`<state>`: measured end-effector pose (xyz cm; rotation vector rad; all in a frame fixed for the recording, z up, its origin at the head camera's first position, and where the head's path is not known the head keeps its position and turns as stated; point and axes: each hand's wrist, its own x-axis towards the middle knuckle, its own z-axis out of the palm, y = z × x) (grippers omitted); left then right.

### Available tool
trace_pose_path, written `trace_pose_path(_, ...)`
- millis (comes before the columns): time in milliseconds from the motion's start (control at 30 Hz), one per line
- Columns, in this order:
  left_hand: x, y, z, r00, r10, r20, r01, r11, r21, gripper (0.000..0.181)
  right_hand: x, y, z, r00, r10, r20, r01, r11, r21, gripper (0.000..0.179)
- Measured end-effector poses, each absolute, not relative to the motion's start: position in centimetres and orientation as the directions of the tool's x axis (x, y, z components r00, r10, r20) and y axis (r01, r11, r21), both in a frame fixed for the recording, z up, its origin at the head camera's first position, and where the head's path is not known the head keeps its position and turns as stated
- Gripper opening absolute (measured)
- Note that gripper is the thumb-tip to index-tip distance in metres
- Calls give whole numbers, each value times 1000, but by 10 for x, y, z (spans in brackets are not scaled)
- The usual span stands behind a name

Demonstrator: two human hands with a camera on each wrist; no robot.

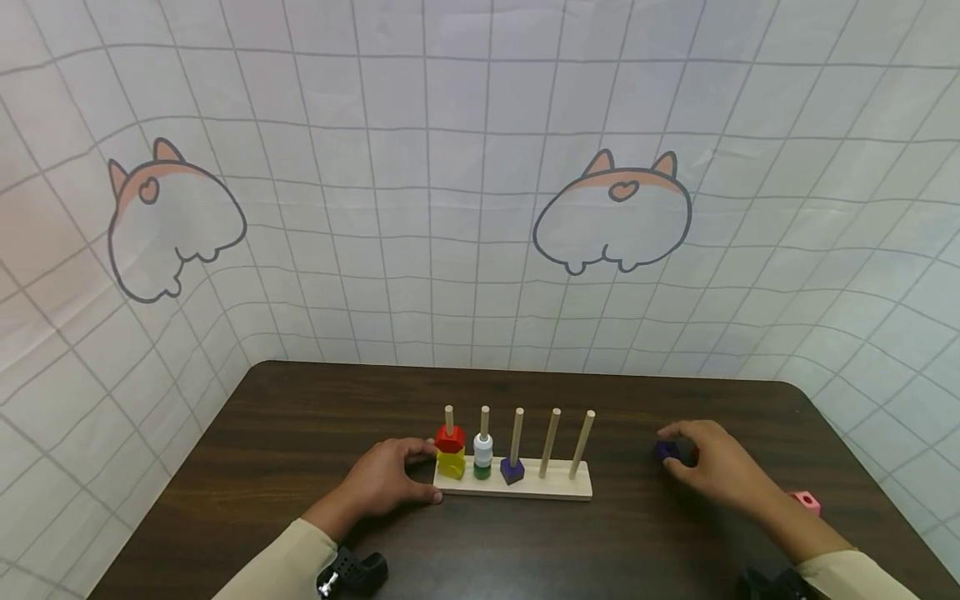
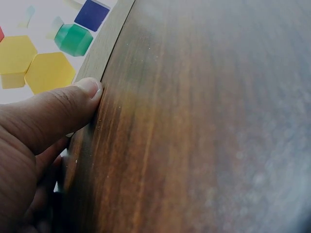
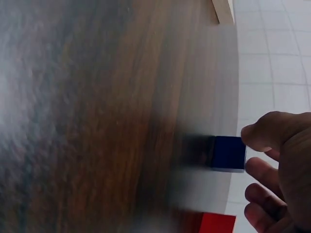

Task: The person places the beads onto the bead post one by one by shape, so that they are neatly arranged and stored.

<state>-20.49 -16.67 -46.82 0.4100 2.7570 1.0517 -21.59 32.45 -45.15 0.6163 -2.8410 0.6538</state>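
Note:
A pale wooden peg stand [image 1: 558, 488] with several upright pegs stands on the table. My left hand [image 1: 386, 477] grips its left end, the thumb along the front edge. Red [image 1: 450, 439] and yellow beads [image 1: 451, 463] are stacked on the leftmost peg. White beads [image 1: 483, 447] sit above a green bead [image 1: 482, 471] on the second. A purple-blue block [image 1: 512, 472] is at the foot of the third. Off to the right, my right hand [image 1: 712, 467] pinches a dark blue block [image 3: 229, 153] between thumb and index finger; the other fingers curl loosely.
A pink-red block [image 1: 807, 501] with a hole lies by the right forearm, and shows as a red block [image 3: 217, 223] in the right wrist view. The dark wooden table [image 1: 525, 550] has a grid-patterned white curtain [image 1: 390, 208] behind and beside it.

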Motion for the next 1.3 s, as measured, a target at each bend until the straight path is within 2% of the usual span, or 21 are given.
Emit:
trace_pose_path(233,-206,-166,-469,-950,308,-58,192,717,670,63,-223,330,-455,-898,-381,221,-437,831,-344,24)
trace_pose_path(633,-207,-167,-470,-950,307,-46,198,713,672,61,-228,328,-451,-888,-398,231,-458,815,-355,24)
trace_pose_path(967,-206,-167,-469,-951,306,-46,196,712,674,61,-221,306,-421,-896,-367,251,-444,759,-476,27)
trace_pose_path(1300,-204,-166,-469,-944,330,-24,224,690,688,62,-217,284,-391,-849,-402,342,-526,705,-476,28)
